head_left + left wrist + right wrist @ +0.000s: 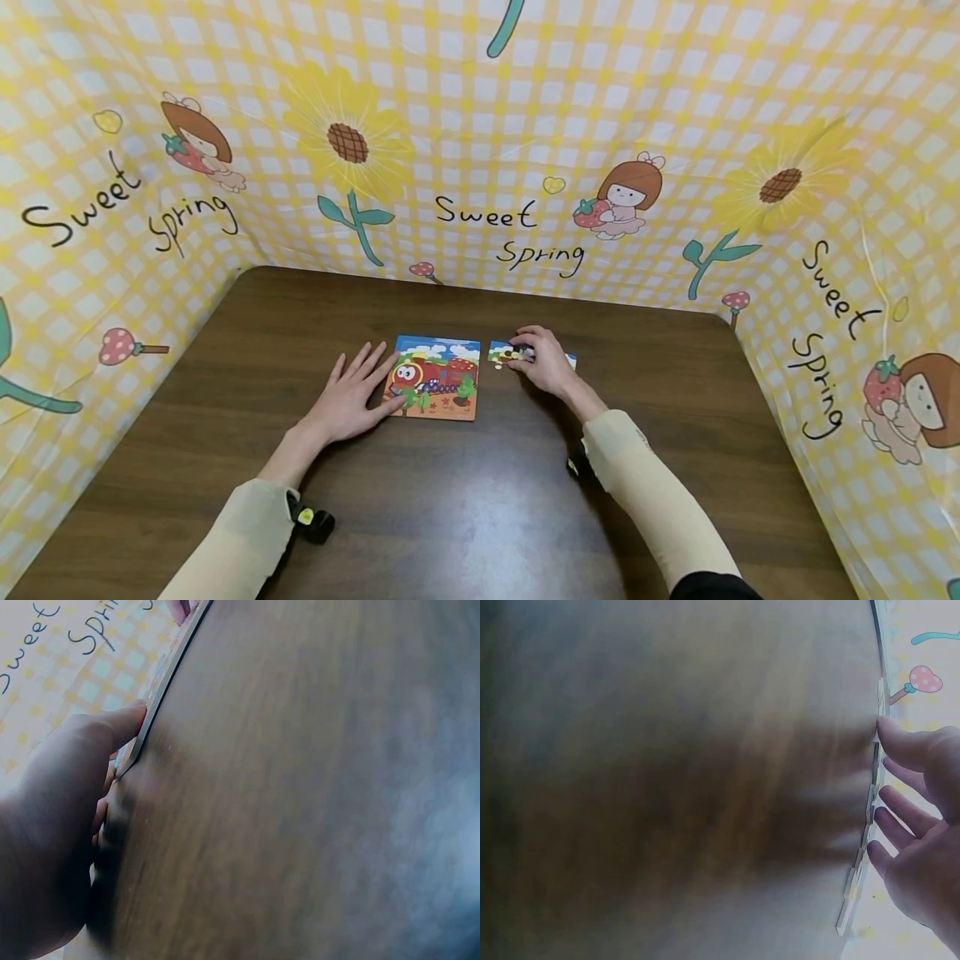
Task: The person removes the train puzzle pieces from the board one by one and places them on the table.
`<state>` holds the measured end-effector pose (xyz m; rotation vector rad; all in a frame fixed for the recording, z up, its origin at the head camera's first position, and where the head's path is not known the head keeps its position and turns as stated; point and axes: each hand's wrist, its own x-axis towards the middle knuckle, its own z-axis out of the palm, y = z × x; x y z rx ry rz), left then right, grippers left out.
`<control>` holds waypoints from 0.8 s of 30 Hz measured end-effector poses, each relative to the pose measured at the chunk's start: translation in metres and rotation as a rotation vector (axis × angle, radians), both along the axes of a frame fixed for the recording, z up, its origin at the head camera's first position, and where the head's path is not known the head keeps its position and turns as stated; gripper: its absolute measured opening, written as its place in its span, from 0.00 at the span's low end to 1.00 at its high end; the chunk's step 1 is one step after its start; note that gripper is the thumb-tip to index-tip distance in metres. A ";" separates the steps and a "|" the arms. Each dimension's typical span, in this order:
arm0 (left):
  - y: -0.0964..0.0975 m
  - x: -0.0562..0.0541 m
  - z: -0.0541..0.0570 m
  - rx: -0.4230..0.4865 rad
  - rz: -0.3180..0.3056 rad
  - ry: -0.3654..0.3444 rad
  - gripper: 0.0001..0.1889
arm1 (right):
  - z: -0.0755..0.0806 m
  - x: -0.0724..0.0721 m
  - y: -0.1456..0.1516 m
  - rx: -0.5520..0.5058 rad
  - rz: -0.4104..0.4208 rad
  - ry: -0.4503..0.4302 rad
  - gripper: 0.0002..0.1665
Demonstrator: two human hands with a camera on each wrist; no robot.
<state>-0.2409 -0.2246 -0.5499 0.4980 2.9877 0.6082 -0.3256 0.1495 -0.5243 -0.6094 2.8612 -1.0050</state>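
Observation:
A square picture puzzle with a red cartoon train lies flat on the table. My left hand rests at its left side, fingers spread, with thumb and fingertips on the board's edge. In the left wrist view the thumb touches the puzzle's rim. Right of the board, loose puzzle pieces lie in a row, partly hidden under my right hand. The right wrist view shows that hand's thumb touching a piece and the other fingers apart, close to more pieces.
The brown wooden table extends around the puzzle on all sides. A yellow checked cloth with flowers and lettering hangs behind and on both sides. Each wrist carries a small black device, such as the left wrist camera.

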 end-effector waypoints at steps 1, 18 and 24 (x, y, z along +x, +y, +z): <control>0.000 0.000 0.000 0.001 0.001 0.001 0.46 | 0.000 0.000 0.000 0.000 0.000 0.001 0.24; 0.001 0.000 -0.004 0.050 -0.005 0.030 0.47 | 0.001 0.005 0.004 -0.025 -0.001 0.012 0.41; 0.000 0.001 -0.001 0.014 0.001 0.013 0.47 | -0.013 0.004 0.004 -0.041 0.051 0.088 0.35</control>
